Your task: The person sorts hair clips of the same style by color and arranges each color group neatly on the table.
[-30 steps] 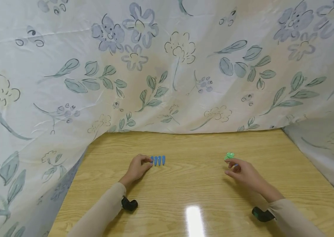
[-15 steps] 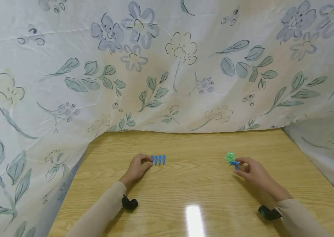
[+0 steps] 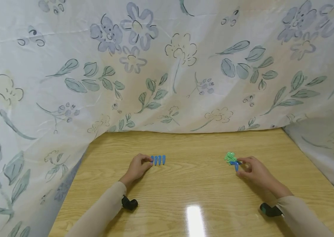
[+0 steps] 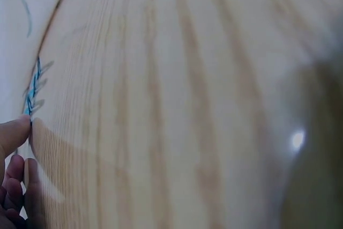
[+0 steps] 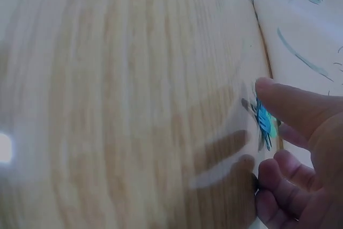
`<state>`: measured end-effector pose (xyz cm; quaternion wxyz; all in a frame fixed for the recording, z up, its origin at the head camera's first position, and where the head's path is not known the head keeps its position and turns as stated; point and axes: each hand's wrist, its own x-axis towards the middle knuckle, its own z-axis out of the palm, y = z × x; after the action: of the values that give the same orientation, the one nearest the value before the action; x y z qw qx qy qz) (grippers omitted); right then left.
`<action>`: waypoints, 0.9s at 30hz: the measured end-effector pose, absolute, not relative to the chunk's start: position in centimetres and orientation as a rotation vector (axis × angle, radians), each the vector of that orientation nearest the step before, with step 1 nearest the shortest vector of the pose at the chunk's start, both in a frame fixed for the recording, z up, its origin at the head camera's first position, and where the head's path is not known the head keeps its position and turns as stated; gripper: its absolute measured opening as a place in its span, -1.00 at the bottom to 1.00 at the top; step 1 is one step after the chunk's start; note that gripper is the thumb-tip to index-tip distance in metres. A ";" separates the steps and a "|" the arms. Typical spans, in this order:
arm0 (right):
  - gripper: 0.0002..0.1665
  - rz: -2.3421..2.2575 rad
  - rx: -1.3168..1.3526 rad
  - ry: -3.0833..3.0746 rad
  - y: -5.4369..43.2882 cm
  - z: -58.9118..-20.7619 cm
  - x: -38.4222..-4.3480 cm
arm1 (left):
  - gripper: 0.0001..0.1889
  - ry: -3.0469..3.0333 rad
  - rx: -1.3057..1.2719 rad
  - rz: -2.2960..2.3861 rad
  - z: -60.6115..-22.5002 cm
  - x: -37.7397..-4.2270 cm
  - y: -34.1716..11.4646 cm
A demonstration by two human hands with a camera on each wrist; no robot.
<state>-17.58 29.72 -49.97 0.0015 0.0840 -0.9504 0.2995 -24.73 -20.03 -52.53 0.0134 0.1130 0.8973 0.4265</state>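
Observation:
Four-in-a-line is not countable here beyond several: small blue teardrop-shaped pieces (image 3: 159, 160) lie side by side on the left of the table. My left hand (image 3: 137, 168) pinches the leftmost one, index finger at its far end and thumb at its near end. In the left wrist view, the thumb (image 4: 15, 133) reaches the end of that row. On the right, my right hand (image 3: 255, 171) has thumb and index finger about a blue teardrop-shaped piece (image 3: 236, 166), pointing towards me. Another blue piece lies crosswise behind it, beside a heap of light green pieces (image 3: 230, 157).
A wooden table (image 3: 193, 184) spreads under both hands. Floral cloth (image 3: 178, 98) hangs behind it and along both sides. Black wrist devices (image 3: 129, 203) sit at the sleeves. Bright glare (image 3: 195, 220) shows at the table's near middle.
My right hand has moved right and nearer from the green heap, uncovering blue pieces, and its thumb and index finger have come about one of them. The left hand stays in place.

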 end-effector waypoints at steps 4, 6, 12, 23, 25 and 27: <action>-0.28 0.910 0.282 -2.988 29.9 -50.1 -17.5 | -0.89 2.788 0.360 1.348 -52.6 -24.4 -19.8; -0.30 0.897 0.290 -2.983 30.0 -50.2 -17.5 | -0.89 2.784 0.362 1.354 -52.6 -24.2 -19.7; -0.34 0.863 0.312 -2.972 30.3 -50.8 -17.5 | -0.88 2.809 0.384 1.344 -52.7 -23.7 -19.5; -0.40 0.850 0.373 -2.956 30.7 -51.0 -17.6 | -0.89 2.833 0.343 1.338 -52.8 -22.8 -19.3; -0.40 0.843 0.379 -2.958 30.7 -51.0 -17.6 | -0.89 2.836 0.335 1.339 -52.9 -22.6 -19.3; -0.40 0.838 0.385 -2.964 30.8 -51.0 -17.6 | -0.89 2.837 0.329 1.347 -53.0 -22.4 -19.3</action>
<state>-17.61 30.78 -50.96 0.0188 0.1241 -0.9547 0.2698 -22.42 -19.28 -53.00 -0.0079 0.1042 0.8984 0.4265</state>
